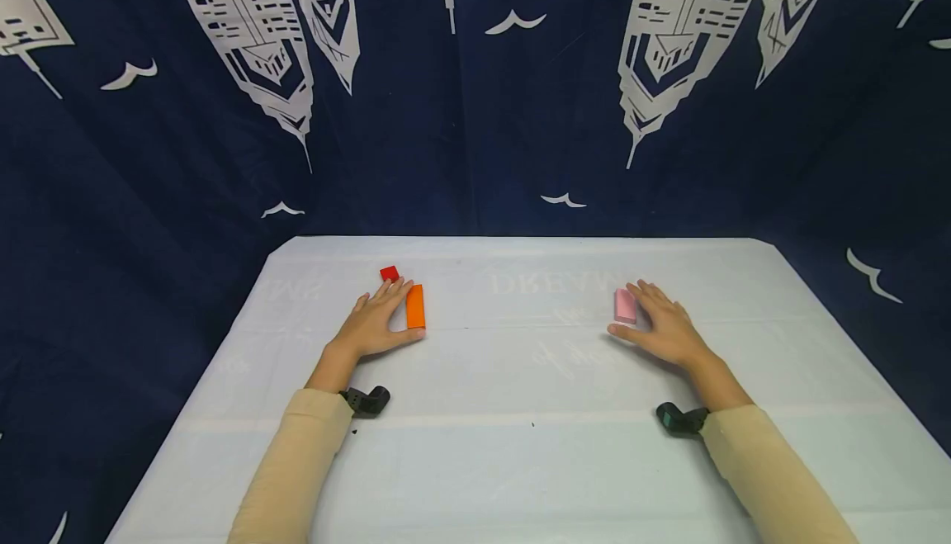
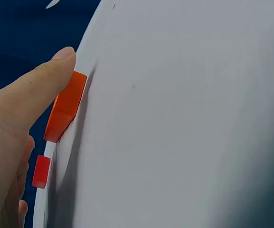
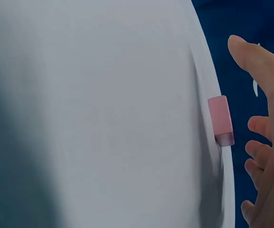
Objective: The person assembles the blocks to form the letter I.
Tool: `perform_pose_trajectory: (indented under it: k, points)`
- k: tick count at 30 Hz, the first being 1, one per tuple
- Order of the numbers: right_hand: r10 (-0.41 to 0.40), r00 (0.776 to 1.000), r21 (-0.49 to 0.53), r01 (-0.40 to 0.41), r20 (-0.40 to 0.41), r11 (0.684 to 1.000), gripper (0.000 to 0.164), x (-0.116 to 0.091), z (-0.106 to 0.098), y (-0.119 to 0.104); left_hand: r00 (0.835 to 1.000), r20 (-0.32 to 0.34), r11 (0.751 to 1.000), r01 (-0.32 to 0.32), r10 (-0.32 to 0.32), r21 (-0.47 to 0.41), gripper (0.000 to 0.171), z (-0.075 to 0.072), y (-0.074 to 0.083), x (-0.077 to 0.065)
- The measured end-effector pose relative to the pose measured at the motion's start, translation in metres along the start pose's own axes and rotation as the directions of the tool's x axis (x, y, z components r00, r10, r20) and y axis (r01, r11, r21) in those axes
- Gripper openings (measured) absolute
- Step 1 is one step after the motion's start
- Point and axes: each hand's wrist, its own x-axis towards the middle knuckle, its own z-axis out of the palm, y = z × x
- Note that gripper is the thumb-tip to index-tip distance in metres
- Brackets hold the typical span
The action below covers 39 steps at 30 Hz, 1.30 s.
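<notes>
An orange rectangular block (image 1: 415, 306) lies on the white table, its long side pointing away from me. My left hand (image 1: 371, 323) is spread around its left side, thumb by the near end and index fingertip by the far end. Just beyond those fingertips is a small red block (image 1: 390, 273), partly covered by them in the head view. On the right, a pink block (image 1: 625, 305) rests on the table. My right hand (image 1: 664, 329) hovers at its right side with fingers spread; the right wrist view shows a gap between this hand and the pink block (image 3: 221, 118).
The white-covered table (image 1: 505, 461) carries faint mirrored lettering. Behind it hangs a dark blue cloth (image 1: 461, 148) printed with white buildings and birds. Black wrist cameras sit on the left wrist (image 1: 367, 401) and right wrist (image 1: 679, 418), low over the table.
</notes>
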Motion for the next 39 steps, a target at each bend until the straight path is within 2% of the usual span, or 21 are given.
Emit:
perform_pose_trajectory:
  k: [7, 14, 24, 39]
  points:
    - [-0.029, 0.999, 0.062, 0.032, -0.042, 0.998, 0.084, 0.006, 0.006, 0.008, 1.000, 0.013, 0.999, -0.012, 0.013, -0.037, 0.094, -0.002, 0.003, 0.004]
    - [0.034, 0.999, 0.135, -0.030, -0.029, 0.990, 0.077, 0.008, 0.009, 0.011, 1.000, -0.008, 0.997, -0.029, 0.028, -0.065, 0.093, 0.003, -0.001, 0.009]
    - [0.061, 0.995, 0.143, -0.048, -0.084, 0.989, 0.069, 0.012, 0.016, 0.016, 0.999, -0.023, 0.995, -0.036, 0.034, -0.088, 0.090, 0.003, 0.001, 0.011]
    - [0.052, 0.983, 0.171, -0.021, -0.179, 0.985, 0.063, 0.013, 0.024, 0.023, 0.998, -0.056, 0.992, -0.046, 0.040, -0.115, 0.090, 0.008, -0.003, 0.012]
